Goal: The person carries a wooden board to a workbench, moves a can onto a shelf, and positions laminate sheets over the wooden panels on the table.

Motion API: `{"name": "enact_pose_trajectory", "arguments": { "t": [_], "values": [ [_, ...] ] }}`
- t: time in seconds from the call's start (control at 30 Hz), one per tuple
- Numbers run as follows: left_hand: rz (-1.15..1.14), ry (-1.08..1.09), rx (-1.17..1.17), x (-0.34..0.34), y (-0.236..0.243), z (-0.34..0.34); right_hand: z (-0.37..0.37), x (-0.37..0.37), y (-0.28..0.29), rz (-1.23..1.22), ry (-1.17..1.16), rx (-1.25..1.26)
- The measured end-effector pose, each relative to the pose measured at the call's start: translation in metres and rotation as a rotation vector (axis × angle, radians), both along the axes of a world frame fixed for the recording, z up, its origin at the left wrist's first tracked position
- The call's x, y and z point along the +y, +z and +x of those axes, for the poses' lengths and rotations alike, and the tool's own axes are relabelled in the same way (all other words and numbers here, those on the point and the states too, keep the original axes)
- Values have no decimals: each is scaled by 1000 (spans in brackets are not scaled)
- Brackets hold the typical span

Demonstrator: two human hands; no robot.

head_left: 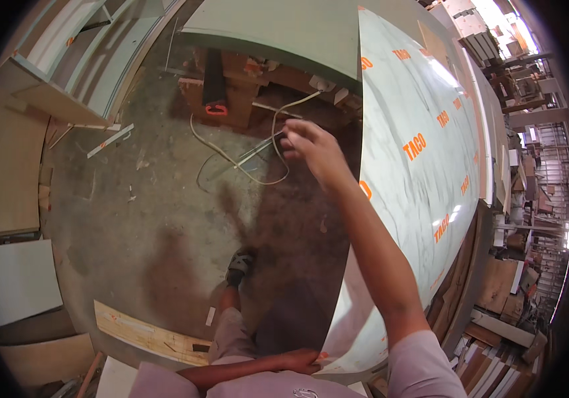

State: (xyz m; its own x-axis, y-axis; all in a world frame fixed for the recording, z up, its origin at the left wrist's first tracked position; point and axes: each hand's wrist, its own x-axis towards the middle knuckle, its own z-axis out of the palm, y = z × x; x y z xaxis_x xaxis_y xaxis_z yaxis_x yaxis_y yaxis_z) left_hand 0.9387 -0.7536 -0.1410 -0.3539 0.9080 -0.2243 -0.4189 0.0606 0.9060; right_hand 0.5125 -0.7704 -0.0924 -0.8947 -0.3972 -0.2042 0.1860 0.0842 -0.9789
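Note:
A large glossy white sheet with grey marble veining and orange printing (pixel 390 99) runs along my right side, curving down towards me. My left hand (pixel 303 360) reaches across my body to the sheet's near edge, its fingers closed at that edge. My right hand (pixel 312 149) is raised left of the sheet, over the floor, with the fingers bent together. A thin, pale, see-through strip (pixel 254 154) runs from beside these fingertips towards the lower left; whether they hold it I cannot tell. Below and behind the hand, a pale cable (pixel 238 164) loops over the floor.
Ahead stands a grey-green tabletop (pixel 278 30), with a handsaw with an orange-red handle (pixel 215 109) beneath its edge. Open cabinet frames (pixel 92 60) stand at far left. A white board (pixel 16 282) and a long wooden offcut (pixel 145 331) lie nearer. Stacked boards (pixel 497 365) fill the right.

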Motion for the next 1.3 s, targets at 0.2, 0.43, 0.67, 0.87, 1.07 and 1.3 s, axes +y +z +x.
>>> {"name": "enact_pose_trajectory", "arguments": {
  "t": [0.2,0.43,0.67,0.87,1.07,1.3],
  "values": [
    [135,2,151,-7,-16,-23,-141,-6,-126,-45,-868,-271],
    [318,-23,-82,1,-61,-9,-231,73,-197,119,-848,-285],
    [178,-158,-335,-11,-68,-18,-278,82,-239,-154,-957,-425],
    [130,-193,-403,-19,-67,-24,-275,54,-226,-210,-927,-322],
    [117,-172,-481,-20,-64,-17,-247,45,-177,248,-918,-302],
    [87,-98,-637,-20,-75,9,-226,16,-175,310,-875,-33]
  ]
}}
